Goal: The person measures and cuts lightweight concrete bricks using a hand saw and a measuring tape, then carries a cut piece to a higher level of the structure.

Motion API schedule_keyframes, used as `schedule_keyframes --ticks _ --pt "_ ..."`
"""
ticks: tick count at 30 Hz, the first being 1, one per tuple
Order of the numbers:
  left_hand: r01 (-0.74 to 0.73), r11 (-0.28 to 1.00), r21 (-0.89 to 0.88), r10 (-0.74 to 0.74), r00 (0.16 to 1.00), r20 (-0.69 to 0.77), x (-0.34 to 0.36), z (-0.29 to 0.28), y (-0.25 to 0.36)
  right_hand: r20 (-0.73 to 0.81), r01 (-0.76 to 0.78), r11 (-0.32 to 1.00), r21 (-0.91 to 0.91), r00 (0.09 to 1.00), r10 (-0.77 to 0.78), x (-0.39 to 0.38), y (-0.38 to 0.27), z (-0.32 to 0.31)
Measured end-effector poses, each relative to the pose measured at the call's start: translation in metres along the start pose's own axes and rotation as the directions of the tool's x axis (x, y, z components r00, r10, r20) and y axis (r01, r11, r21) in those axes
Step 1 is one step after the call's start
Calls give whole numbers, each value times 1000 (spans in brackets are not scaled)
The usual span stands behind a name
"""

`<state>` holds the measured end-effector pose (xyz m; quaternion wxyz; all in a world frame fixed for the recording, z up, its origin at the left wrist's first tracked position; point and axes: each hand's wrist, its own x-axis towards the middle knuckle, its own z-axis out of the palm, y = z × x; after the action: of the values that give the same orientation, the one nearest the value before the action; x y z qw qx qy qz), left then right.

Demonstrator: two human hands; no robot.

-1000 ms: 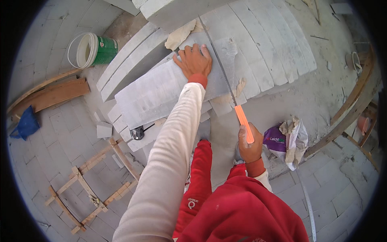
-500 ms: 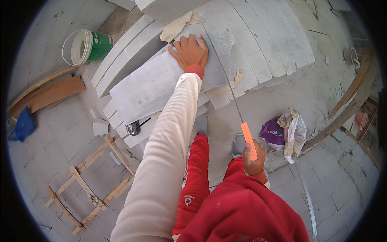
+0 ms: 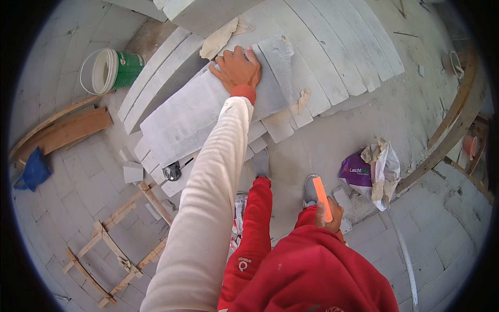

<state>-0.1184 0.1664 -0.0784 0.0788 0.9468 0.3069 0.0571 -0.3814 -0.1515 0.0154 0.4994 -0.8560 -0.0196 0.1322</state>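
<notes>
A long, pale grey slab [image 3: 189, 113] is laid aslant on other slabs [image 3: 278, 129], covered partly by the left hand [image 3: 237, 70]; an orange-handled saw [image 3: 322, 199], blade barely discernible, is gripped by the right hand [image 3: 334, 212].

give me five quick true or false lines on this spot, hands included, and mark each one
1. The left hand rests, fingers spread, on a long grey block. True.
2. Both hands rest on the block. False: the right hand grips a flat orange handle.
3. A round green-and-white plastic bucket is at upper left. True.
4. A purple-and-white sack touches the bucket. False: the sack is at the picture's right.
5. A ladder-like wooden frame is at lower left. True.
</notes>
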Motion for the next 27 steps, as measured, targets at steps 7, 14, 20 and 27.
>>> schedule_keyframes --ticks 7,14,20,27 --pt "14 1000 10 -14 999 29 -9 2 -2 104 -18 1000 17 994 16 34 0 12" --pt "-10 1000 -3 10 1000 -11 0 2 12 77 13 1000 10 997 -13 20 6 -2" --pt "-38 999 26 41 990 -135 -1 14 -5 103 30 999 45 994 -34 29 7 5" --pt "-33 999 -4 33 995 -98 2 8 10 74 -26 997 68 997 21 31 6 -1"
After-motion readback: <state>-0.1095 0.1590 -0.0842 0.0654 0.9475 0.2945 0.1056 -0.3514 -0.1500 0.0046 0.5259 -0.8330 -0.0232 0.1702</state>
